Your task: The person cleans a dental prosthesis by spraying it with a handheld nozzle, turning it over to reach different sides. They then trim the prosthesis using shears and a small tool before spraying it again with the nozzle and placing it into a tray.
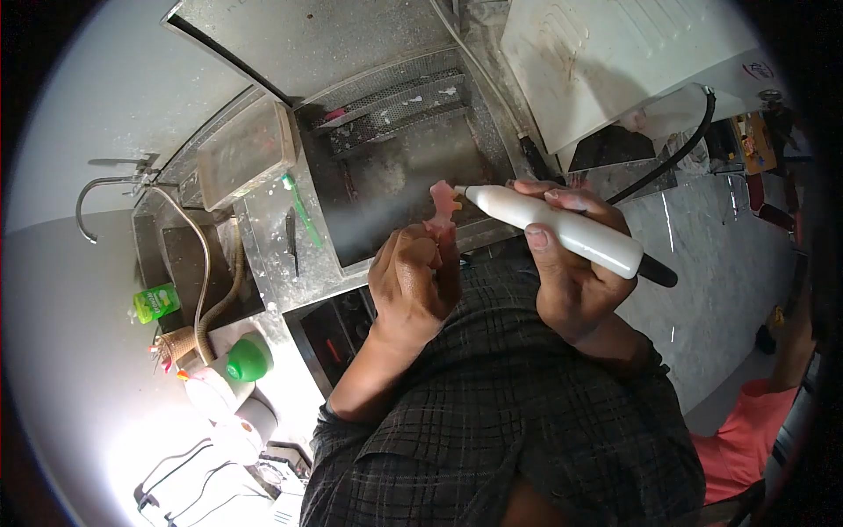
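My left hand (411, 281) is closed with its fingers pinched round a small pink denture piece (444, 200), which sticks up above the fingertips. In my right hand (571, 294) lies a white pen-shaped steam handpiece (562, 230) with a black rear end. Its narrow metal tip points left, right at the denture piece. A pale jet of mist (378, 209) spreads leftward from there over an open metal basin (386, 167). Both hands are in front of the basin's near edge.
On the metal counter left of the basin lie a green toothbrush (303, 211) and a dark knife-like tool (291, 241). Further left are a sink (176, 255) with a tap (132, 180) and a green bowl (249, 357). A person's pink clothing (746, 439) shows at lower right.
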Motion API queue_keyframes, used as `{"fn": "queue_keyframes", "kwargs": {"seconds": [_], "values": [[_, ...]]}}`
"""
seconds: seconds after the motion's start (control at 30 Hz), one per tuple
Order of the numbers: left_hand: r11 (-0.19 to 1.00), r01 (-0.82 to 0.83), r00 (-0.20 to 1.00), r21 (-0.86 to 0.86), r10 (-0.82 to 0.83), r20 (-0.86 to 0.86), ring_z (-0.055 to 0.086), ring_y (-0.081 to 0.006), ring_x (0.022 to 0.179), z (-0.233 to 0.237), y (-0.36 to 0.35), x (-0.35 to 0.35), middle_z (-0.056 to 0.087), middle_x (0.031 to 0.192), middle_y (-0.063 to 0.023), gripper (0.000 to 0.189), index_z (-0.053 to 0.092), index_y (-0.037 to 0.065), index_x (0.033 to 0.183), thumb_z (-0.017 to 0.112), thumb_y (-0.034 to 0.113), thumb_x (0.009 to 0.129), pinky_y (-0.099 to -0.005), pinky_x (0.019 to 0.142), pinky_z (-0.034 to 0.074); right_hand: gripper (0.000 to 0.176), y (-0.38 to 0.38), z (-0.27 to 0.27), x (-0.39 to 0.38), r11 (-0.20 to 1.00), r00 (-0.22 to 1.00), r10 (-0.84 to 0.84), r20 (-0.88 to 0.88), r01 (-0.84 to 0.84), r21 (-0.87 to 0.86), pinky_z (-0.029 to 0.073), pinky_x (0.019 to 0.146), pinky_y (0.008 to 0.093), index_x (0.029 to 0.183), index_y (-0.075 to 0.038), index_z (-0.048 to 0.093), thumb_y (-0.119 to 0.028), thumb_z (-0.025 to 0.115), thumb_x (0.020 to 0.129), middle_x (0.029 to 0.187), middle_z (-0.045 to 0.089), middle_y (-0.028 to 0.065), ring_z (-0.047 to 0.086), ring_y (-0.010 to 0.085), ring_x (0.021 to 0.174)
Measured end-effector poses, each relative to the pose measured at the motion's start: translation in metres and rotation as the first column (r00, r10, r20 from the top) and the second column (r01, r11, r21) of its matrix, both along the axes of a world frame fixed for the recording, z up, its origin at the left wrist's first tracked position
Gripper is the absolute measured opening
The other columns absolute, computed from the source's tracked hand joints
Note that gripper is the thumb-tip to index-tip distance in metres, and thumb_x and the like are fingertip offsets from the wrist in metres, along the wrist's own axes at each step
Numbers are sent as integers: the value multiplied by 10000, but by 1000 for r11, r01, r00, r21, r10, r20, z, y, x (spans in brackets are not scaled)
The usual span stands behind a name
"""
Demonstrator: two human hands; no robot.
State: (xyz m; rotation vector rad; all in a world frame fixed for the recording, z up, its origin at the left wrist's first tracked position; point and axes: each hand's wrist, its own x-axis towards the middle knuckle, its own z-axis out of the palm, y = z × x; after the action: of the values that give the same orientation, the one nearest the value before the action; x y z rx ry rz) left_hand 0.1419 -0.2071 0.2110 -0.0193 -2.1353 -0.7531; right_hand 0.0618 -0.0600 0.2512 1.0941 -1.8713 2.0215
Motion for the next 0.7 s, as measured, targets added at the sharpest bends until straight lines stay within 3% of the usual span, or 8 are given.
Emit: {"fn": "queue_keyframes", "kwargs": {"seconds": [0.1, 0.2, 0.27, 0.3, 0.33, 0.43, 0.6, 0.7], "values": [[1000, -21, 999, 21, 20, 41, 538, -204, 539, 1, 2, 5, 525, 707, -91, 317, 410, 32, 880, 668, -114, 766, -304, 474, 432, 316, -1, 3, 5, 1000, 997, -20, 70, 21, -8, 564, 837, 376, 1116, 76, 478, 78, 617, 832, 1085, 600, 245, 642, 307, 998], [975, -65, 981, 210, 24, 191, 633, -223, 799, -4, 0, 15, 587, 881, -125, 278, 466, -6, 1003, 624, -112, 800, -282, 670, 512, 289, -4, -6, 8, 989, 975, 45, 218, -13, -147, 565, 823, 372, 1100, 73, 480, 43, 620, 849, 1072, 611, 243, 639, 294, 996], [670, 77, 991, 739, -131, 16, 609, -174, 841, 4, 7, 9, 575, 928, -96, 139, 392, 27, 1012, 513, 9, 945, -275, 737, 497, 325, 3, -9, 12, 986, 922, 150, 357, -111, -127, 580, 801, 397, 1141, 46, 413, 117, 532, 847, 1115, 573, 271, 599, 328, 1060], [564, 25, 989, 825, -133, 61, 595, -145, 861, 12, 7, 5, 580, 962, -93, 113, 403, 40, 1028, 496, 69, 972, -268, 744, 498, 318, 5, -7, 9, 991, 937, 126, 326, -104, -84, 602, 751, 369, 1142, 45, 414, 103, 540, 856, 1133, 563, 270, 612, 324, 1037], [502, -57, 987, 863, -99, 123, 583, -122, 811, 21, 5, 2, 589, 916, -66, 140, 432, 50, 1084, 507, 83, 971, -247, 721, 488, 337, 11, 1, 7, 989, 986, 28, 163, -50, 136, 602, 754, 363, 1152, 43, 412, 101, 557, 854, 1135, 560, 251, 613, 323, 1047], [353, -88, 988, 931, -90, 128, 538, -64, 721, 8, -4, 1, 612, 863, -27, 181, 550, 27, 1122, 521, 115, 967, -186, 621, 434, 357, 13, 1, 3, 997, 969, 13, 247, 5, -73, 592, 763, 359, 1168, 27, 424, 105, 569, 851, 1085, 567, 192, 591, 331, 1102], [-42, 56, 980, 998, -188, -63, 494, -65, 643, 1, -10, 5, 614, 967, -56, 178, 563, 34, 991, 597, 198, 931, -175, 536, 377, 330, 17, -1, -1, 998, 982, -41, 184, 50, -43, 542, 880, 424, 1155, 21, 440, 84, 577, 861, 1101, 561, 175, 594, 317, 1101], [-40, 198, 927, 979, -317, -200, 450, -66, 599, 7, -5, 4, 575, 866, -22, 247, 552, 43, 1004, 672, 217, 875, -185, 514, 359, 323, 17, -1, 0, 989, 962, -18, 273, 58, -139, 539, 888, 426, 1151, 25, 440, 84, 574, 862, 1099, 566, 178, 596, 303, 1101]]}}
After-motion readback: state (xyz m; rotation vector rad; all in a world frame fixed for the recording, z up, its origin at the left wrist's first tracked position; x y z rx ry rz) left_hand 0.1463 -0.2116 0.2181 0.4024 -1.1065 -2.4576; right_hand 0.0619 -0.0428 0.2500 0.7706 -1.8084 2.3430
